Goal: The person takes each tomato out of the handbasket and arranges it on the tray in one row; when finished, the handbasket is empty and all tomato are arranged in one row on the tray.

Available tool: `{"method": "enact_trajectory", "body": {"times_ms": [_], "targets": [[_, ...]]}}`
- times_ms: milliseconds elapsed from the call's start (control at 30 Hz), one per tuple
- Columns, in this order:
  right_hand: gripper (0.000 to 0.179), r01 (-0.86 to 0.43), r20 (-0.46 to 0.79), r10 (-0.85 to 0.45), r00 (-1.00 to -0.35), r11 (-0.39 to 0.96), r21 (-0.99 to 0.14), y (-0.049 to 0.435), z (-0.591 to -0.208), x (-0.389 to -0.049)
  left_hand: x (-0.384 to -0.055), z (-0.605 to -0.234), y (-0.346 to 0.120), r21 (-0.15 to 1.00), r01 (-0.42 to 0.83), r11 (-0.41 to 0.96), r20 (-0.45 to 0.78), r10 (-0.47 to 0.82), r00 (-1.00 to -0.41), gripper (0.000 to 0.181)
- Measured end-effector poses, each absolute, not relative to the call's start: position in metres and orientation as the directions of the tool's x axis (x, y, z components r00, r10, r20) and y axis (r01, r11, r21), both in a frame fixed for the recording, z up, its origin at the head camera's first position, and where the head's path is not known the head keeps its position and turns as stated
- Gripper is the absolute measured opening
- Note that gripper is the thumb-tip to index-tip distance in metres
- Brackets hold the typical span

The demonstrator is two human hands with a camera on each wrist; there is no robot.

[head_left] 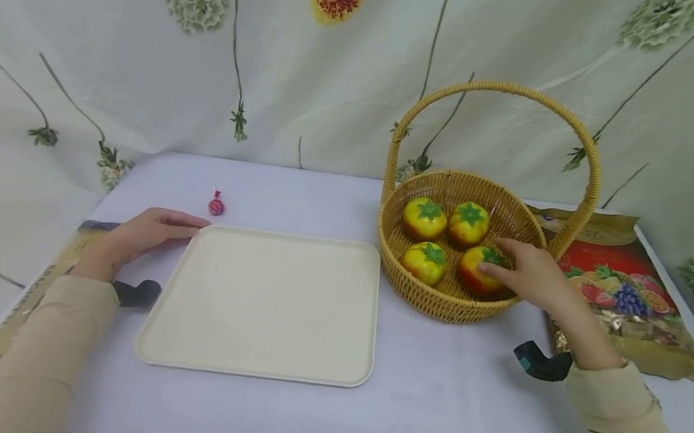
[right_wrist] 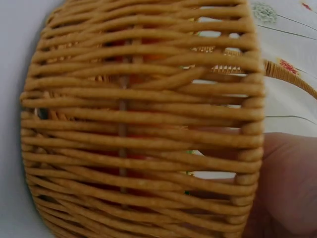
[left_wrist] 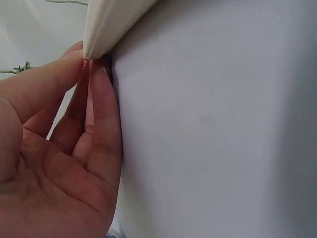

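Note:
My left hand (head_left: pixel 142 232) is at the far left corner of a cream rectangular tray (head_left: pixel 266 304). In the left wrist view its thumb and fingers pinch the tray's corner (left_wrist: pixel 96 37), the fingers low against the tablecloth. A round wicker basket (head_left: pixel 440 306) with a tall handle holds several yellow-red persimmons with green leafy tops. My right hand (head_left: pixel 530 273) reaches over the basket's right rim and grips the near right persimmon (head_left: pixel 474 272), thumb and fingers on its sides. In the right wrist view the basket's woven wall (right_wrist: pixel 143 119) hides most of that grip.
A small red wrapped candy (head_left: pixel 216 204) lies behind the tray's far left corner. Right of the basket lies a bag with fruit pictures (head_left: pixel 628 291). Printed brown packaging (head_left: pixel 6 328) runs along the left table edge, under the left arm. A flowered cloth (head_left: pixel 336 87) hangs behind.

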State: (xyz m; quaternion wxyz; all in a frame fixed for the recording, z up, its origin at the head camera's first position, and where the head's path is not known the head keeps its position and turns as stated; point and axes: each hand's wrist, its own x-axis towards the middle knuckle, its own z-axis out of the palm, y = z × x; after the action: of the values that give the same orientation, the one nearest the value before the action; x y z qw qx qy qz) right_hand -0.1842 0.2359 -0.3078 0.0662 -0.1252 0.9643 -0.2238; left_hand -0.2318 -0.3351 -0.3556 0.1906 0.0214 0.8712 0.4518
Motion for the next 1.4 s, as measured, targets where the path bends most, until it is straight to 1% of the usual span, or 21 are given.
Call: {"method": "enact_trajectory", "body": {"times_ms": [233,467,800,1067,1400], "targets": [[0.058,-0.236,-0.094,-0.300,-0.949,0.879,-0.414,0.236,-0.310,-0.188,-0.237,-0.354,-0.330,0.788,-0.186,0.586,-0.345,0.171,-0.923,0.052],[0.063,-0.249,-0.108,-0.318,-0.942,0.878,-0.409,0.235,-0.309,-0.192,-0.236,-0.357,-0.331,0.785,-0.201,0.586,-0.353,0.157,-0.922,0.056],[0.070,-0.252,-0.139,-0.331,-0.933,0.880,-0.403,0.234,-0.311,-0.193,-0.231,-0.363,-0.340,0.800,-0.109,0.590,-0.290,0.221,-0.931,0.059],[0.068,-0.272,-0.133,-0.349,-0.928,0.876,-0.398,0.236,-0.312,-0.194,-0.228,-0.369,-0.342,0.815,-0.030,0.579,-0.241,0.290,-0.926,0.059],[0.066,-0.281,-0.100,-0.366,-0.925,0.838,-0.467,0.236,-0.315,-0.196,-0.224,-0.369,-0.347,0.806,-0.004,0.592,-0.227,0.302,-0.926,0.059]]}}
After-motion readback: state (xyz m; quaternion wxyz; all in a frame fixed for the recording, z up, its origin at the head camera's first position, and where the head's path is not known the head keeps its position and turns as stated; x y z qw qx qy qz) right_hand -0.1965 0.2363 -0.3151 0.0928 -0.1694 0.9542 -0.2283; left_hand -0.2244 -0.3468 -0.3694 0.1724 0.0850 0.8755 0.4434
